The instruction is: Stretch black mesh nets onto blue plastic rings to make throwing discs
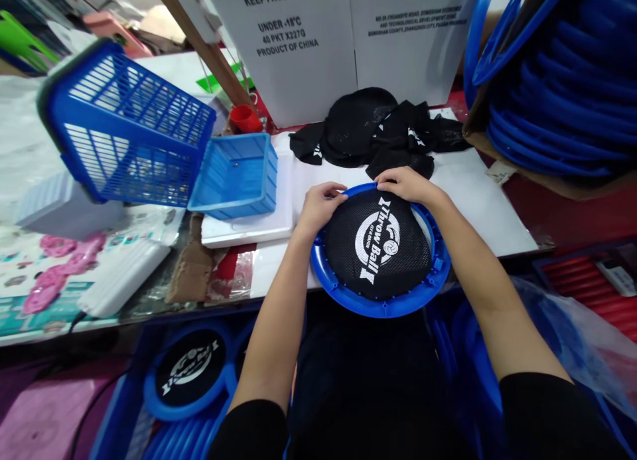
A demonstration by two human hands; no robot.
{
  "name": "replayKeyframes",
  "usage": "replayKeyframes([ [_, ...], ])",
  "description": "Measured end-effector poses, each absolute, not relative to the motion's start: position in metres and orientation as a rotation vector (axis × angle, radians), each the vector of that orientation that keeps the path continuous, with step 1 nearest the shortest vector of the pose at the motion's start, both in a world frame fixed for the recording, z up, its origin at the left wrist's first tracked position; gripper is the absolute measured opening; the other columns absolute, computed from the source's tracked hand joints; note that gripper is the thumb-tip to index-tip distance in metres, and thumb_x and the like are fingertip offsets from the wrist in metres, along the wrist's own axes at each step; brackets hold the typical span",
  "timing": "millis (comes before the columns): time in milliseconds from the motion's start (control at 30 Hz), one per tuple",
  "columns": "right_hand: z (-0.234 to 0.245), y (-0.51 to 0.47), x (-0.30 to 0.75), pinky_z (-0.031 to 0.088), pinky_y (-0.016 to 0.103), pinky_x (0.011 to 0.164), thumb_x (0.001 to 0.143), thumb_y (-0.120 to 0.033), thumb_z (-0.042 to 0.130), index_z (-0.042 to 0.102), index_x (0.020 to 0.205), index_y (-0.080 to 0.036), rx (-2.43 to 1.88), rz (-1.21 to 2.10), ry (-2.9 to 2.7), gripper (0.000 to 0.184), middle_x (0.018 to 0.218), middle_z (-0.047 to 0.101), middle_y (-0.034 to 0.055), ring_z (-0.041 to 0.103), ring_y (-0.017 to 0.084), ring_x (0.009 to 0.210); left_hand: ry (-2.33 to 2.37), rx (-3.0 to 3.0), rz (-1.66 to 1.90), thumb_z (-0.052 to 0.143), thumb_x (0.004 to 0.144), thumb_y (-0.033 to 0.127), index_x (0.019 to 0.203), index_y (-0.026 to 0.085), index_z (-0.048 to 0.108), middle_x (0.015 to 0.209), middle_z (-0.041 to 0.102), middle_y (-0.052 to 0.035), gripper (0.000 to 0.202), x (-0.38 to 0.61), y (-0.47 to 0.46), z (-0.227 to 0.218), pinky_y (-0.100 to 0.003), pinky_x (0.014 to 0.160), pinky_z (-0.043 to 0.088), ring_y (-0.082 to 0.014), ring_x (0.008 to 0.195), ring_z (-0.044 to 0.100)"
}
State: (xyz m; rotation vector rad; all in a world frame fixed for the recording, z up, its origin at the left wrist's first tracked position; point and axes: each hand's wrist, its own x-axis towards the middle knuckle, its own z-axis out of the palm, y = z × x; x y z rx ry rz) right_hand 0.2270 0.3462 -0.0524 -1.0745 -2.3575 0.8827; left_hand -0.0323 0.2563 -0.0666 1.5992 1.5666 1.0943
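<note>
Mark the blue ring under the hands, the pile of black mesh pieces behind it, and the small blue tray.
blue ring (383, 307), head view, bare near rim.
pile of black mesh pieces (358, 118), head view, round top piece.
small blue tray (233, 171), head view, bare inner floor.

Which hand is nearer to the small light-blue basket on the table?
Left. The left hand is on the blue ring, at its far rim, right of the light-blue basket; the right hand is farther right.
</note>
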Motion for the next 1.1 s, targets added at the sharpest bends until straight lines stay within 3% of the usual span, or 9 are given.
replayKeyframes([
  [400,-0.055,0.347,0.226,0.056,0.042,0.101,0.092,-0.019,0.07,0.082,0.092,-0.021,-1.074,0.847,-2.372,0.013,0.107,0.083,0.0071,0.075,0.026,0.104,1.552,1.574,1.012,0.076,0.083,0.018,0.099,0.018,0.08,0.079,0.074,-0.0027,0.016,-0.033,0.256,-0.061,-0.033,0.077,0.054,-0.0179,0.076,0.066],
  [533,-0.054,0.338,0.217,0.056,0.042,0.098,0.098,-0.023,0.062,0.079,0.106,-0.019,-0.928,0.712,-2.377,0.019,0.113,0.079,0.0105,0.072,0.025,0.101,1.543,1.639,0.971,0.068,0.093,0.026,0.099,0.019,0.08,0.093,0.08,-0.0056,0.016,-0.028,0.255,-0.055,-0.036,0.087,0.055,-0.0213,0.088,0.071],
  [700,-0.055,0.33,0.2,0.049,0.049,0.106,0.103,-0.029,0.059,0.074,0.093,-0.02,-0.75,0.651,-2.566,0.02,0.109,0.075,0.0121,0.066,0.029,0.11,1.567,1.872,0.874,0.07,0.091,0.023,0.096,0.021,0.081,0.106,0.083,-0.0068,0.013,-0.018,0.25,-0.047,-0.039,0.102,0.053,-0.0257,0.105,0.073],
  [1100,-0.051,0.327,0.196,0.044,0.037,0.09,0.109,-0.029,0.049,0.067,0.095,-0.021,-0.921,0.567,-2.596,0.025,0.101,0.07,0.0086,0.061,0.026,0.101,1.629,1.861,0.915,0.062,0.097,0.02,0.09,0.021,0.074,0.099,0.079,-0.0041,0.015,-0.013,0.254,-0.052,-0.036,0.096,0.052,-0.023,0.098,0.069],
])
